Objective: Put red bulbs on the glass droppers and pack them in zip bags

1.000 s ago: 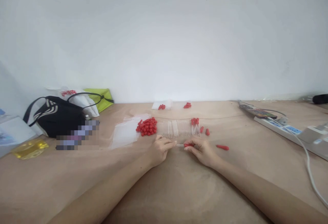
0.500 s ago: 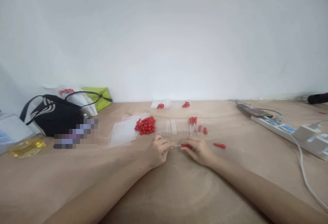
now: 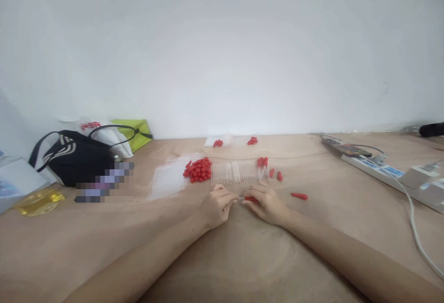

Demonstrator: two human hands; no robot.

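Note:
My left hand [image 3: 217, 203] and my right hand [image 3: 265, 202] meet over the wooden table [image 3: 243, 256], fingers pinched. Between them is a thin clear tube [image 3: 240, 199]; the left hand pinches its clear end. The right hand pinches a small red cap [image 3: 250, 199] at the tube's other end. Just beyond the hands lies a row of clear tubes [image 3: 236, 172], a few at the right end carrying red caps [image 3: 262, 161]. A pile of loose red caps [image 3: 198, 170] sits to the left of the row. One capped tube [image 3: 299, 195] lies apart to the right.
Clear plastic bags [image 3: 169, 178] lie left of the pile. A black handbag [image 3: 74, 156], a white bag and a green bag [image 3: 137, 132] stand at the far left by the wall. A power strip [image 3: 378, 168] with a white cable [image 3: 414, 222] and a phone [image 3: 345, 149] lie at the right.
The two hands have drawn closer together, so less of the clear tube shows between them. The view has shifted slightly.

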